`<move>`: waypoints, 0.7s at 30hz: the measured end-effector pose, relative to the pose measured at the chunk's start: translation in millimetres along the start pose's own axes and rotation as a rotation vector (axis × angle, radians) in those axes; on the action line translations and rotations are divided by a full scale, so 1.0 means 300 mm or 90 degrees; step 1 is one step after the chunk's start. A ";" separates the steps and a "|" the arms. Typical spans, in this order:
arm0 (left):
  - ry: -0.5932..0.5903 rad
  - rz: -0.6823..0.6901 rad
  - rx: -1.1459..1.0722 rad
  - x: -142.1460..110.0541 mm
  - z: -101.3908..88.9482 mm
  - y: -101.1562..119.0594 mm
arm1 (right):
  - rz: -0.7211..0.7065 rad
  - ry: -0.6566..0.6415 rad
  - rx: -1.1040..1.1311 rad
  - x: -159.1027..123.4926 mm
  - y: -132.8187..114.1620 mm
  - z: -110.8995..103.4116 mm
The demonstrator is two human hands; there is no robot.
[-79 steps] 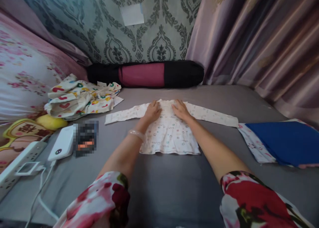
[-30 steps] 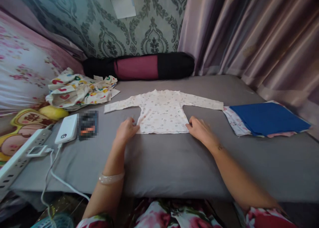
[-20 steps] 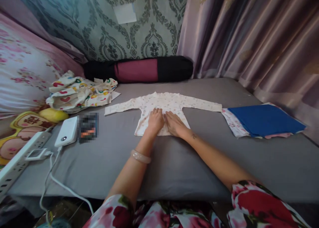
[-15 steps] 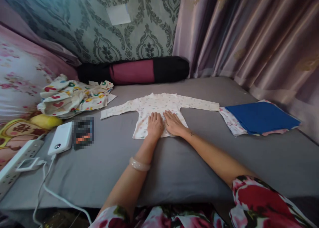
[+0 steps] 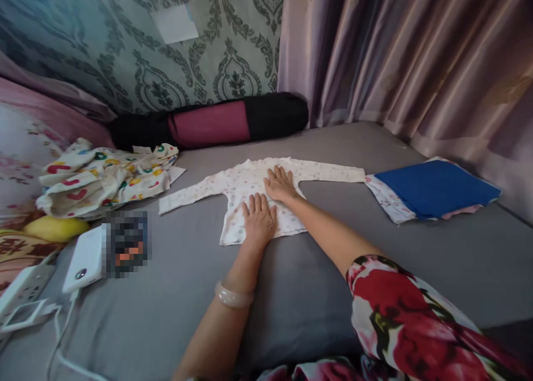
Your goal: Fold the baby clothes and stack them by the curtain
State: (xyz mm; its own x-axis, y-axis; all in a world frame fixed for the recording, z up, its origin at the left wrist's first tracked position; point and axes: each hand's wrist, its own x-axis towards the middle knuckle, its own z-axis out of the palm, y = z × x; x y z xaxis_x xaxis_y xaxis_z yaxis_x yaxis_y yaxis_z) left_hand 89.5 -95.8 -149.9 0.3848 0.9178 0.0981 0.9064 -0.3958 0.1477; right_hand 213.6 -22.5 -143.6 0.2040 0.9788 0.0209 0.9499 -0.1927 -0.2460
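A small white long-sleeved shirt (image 5: pixel 241 184) with a faint print lies spread flat on the grey sheet, both sleeves stretched out sideways and its hem toward me. My left hand (image 5: pixel 260 220) rests palm down on the lower middle of the shirt, fingers spread. Farther up, near the chest, my right hand (image 5: pixel 280 184) lies flat on the cloth with its fingers apart. Neither hand grips anything. The tip of the right sleeve meets a stack of folded clothes (image 5: pixel 437 189), blue on top.
Crumpled printed clothing (image 5: pixel 108 175) lies at the left. Nearer are a yellow object (image 5: pixel 56 229), a white power bank (image 5: pixel 86 259) with a cable, a power strip (image 5: pixel 25 286) and a blurred-out item (image 5: pixel 128 243). A black and maroon long bag (image 5: pixel 208 124) lies along the wall.
My right hand has slid up the shirt from near the hem to the chest. My left hand stays on the lower part, its fingers spread wider. The view has tilted slightly.
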 end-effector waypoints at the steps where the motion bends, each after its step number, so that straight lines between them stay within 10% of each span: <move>1: -0.008 0.003 0.001 -0.001 -0.004 0.000 | 0.011 0.011 -0.003 0.021 0.000 0.004; 12: -0.116 0.034 -0.053 0.001 -0.041 -0.017 | 0.086 0.035 -0.014 0.197 0.019 0.014; 21: 0.003 -0.057 -0.219 0.052 -0.049 -0.056 | -0.033 -0.009 -0.011 0.035 0.006 -0.007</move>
State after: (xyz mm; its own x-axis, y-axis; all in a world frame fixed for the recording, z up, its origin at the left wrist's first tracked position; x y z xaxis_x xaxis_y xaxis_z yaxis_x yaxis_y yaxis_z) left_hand 77.6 -75.2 -136.3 0.3055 0.9493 0.0748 0.8239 -0.3029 0.4791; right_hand 218.1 -12.6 -141.7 0.1508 0.9884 0.0198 0.9631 -0.1424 -0.2283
